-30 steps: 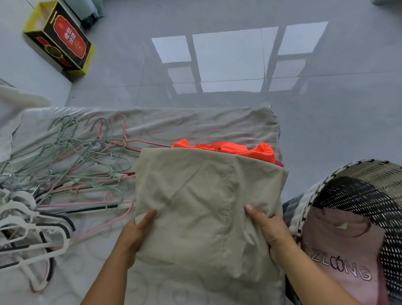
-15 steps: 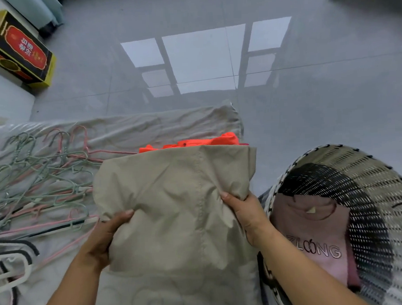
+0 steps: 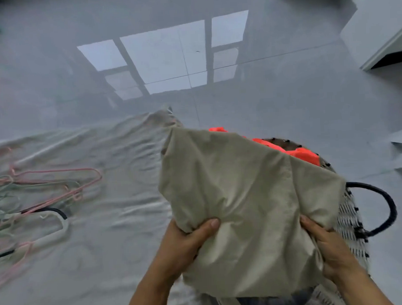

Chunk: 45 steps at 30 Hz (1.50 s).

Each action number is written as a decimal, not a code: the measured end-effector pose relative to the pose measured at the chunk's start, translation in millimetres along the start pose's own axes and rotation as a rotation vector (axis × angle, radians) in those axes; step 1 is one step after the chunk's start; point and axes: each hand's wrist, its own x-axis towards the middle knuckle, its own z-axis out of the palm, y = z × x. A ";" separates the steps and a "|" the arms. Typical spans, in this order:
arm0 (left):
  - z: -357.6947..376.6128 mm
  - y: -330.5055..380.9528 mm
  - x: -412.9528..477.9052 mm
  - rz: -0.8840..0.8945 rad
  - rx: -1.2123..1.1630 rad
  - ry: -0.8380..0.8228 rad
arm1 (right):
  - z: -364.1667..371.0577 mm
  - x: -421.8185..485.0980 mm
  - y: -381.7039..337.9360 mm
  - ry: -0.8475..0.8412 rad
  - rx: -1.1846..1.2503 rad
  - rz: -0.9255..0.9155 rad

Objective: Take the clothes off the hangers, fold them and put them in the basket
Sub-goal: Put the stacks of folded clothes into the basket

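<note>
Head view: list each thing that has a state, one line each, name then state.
beige garment: folded, lifted, held over the basket by both hands.
orange garment: under the beige one, only its far edge showing.
basket: mostly covered by the held stack.
left hand: shut on the stack's near-left edge.
right hand: shut on the near-right edge.
hangers: bare, heaped on the sheet.

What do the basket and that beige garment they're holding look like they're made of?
The basket looks woven, perhaps rattan or plastic strip: an open light-and-dark lattice wall with a dark looped handle. The beige garment, held in both hands, looks like thin matte woven cloth, perhaps cotton: it creases softly and shows no sheen.
</note>
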 end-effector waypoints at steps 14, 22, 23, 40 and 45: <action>86.2 -225.8 95.8 -0.419 0.096 0.313 | -103.6 121.6 54.7 0.113 -0.315 0.010; 105.5 -225.8 93.5 -0.178 0.734 0.507 | -101.6 127.3 67.4 0.430 -0.876 -0.277; 111.5 -219.2 87.7 0.001 0.880 0.541 | -95.0 116.6 69.1 0.467 -1.041 -0.456; 113.9 -294.3 169.0 0.163 1.082 0.260 | -98.6 200.6 153.6 0.400 -1.581 -0.573; 114.4 -284.9 138.1 0.066 1.066 0.324 | -102.9 182.4 147.5 0.463 -1.502 -0.457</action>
